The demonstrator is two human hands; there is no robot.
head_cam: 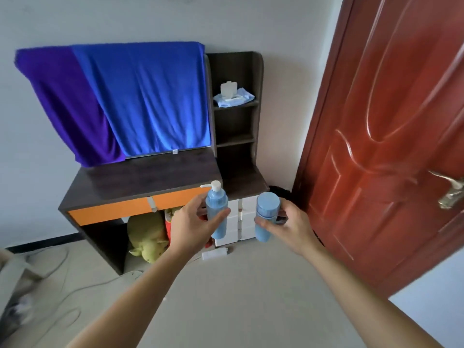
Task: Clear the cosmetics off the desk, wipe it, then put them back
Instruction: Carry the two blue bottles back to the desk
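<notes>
Left hand clasping pump bottle, right hand clasping capped bottle, mid-frame, upright against spills, before bare desk.

**One head-worn camera, looking forward and down**

A single wide-angle view from the person's head, standing back from the dressing desk. It faces the far wall, tilted down, so both forearms reach in from the near edge. The tabletop lies mid-frame at some distance, the red door fills the right side, and bare floor spreads near. Straight lines bend toward the edges.
</notes>
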